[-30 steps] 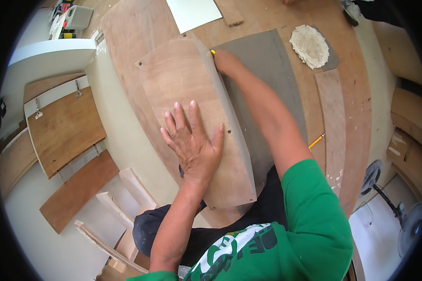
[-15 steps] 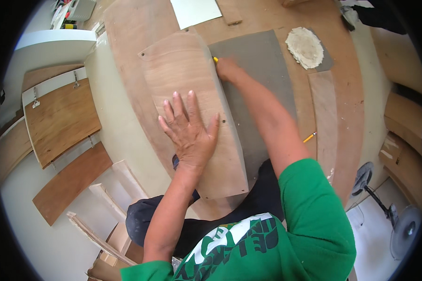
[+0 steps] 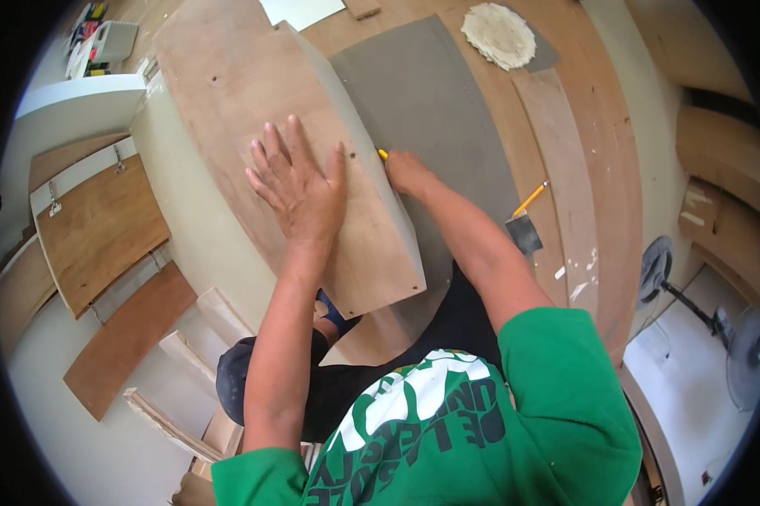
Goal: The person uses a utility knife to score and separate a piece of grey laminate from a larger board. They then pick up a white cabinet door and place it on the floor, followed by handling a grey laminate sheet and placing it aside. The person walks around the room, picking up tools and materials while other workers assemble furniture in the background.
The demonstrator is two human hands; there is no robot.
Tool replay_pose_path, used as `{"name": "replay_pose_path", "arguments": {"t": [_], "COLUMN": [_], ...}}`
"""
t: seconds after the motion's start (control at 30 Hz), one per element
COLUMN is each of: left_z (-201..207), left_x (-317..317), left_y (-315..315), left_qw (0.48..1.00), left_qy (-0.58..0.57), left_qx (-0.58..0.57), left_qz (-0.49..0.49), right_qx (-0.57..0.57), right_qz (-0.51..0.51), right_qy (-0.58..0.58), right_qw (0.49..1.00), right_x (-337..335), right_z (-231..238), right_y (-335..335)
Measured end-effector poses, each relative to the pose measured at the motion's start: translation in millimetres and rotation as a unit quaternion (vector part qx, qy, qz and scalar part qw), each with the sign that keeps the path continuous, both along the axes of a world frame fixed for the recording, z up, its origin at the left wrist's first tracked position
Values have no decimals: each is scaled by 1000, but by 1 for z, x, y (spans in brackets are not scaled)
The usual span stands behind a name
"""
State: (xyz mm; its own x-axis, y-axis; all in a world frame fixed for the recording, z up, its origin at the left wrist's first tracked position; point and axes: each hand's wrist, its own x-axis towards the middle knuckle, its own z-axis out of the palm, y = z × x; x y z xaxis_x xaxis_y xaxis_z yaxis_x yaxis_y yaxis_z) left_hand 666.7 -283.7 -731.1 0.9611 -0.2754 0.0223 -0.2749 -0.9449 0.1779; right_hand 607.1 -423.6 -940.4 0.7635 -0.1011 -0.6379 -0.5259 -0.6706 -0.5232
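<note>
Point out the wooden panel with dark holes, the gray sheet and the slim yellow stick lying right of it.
Wooden panel [image 3: 359, 207]: head view, bare part of its upper face.
Gray sheet [image 3: 435, 101]: head view, open surface near its middle.
Slim yellow stick [image 3: 531, 198]: head view, middle of its shaft.

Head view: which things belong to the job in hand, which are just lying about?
In use:
wooden piece, left hand flat on it
yellow-ended tool, in the right hand at the piece's edge
grey sheet alongside, probably

Lying about, apparently:
yellow stick
white sheet
pale round pad
fan
</note>
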Motion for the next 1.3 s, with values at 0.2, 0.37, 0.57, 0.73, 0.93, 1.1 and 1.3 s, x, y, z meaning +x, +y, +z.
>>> {"name": "replay_pose_path", "arguments": {"t": [0.2, 0.37, 0.57, 0.73, 0.93, 1.1, 1.3], "left_z": [-5, -8, -11, -13, -10, -11, 4], "left_x": [-2, -5, -6, 1, 3, 6, -17], "left_y": [-1, -1, 9, 7, 8, 3, -4], "left_qw": [1000, 999, 999, 999, 999, 983, 893], "left_qy": [-9, -27, -32, -44, -38, -34, 23], "left_qx": [-5, -19, -12, -13, -25, -62, -18], "left_qz": [5, 5, 1, -13, -29, -172, -449], "right_qx": [-1, -13, -18, -12, -25, -15, -14], "right_qz": [-33, -43, -78, -116, -182, -264, -367], "right_qy": [12, 30, 41, 54, 21, 28, 62], "right_qw": [999, 999, 996, 992, 983, 964, 928], "right_x": [-65, -130, -191, -220, -234, -235, -228], "right_z": [5, 8, 2, 16, 9, 10, 11], "right_y": [10, 19, 43, 57, 75, 86, 116]}}
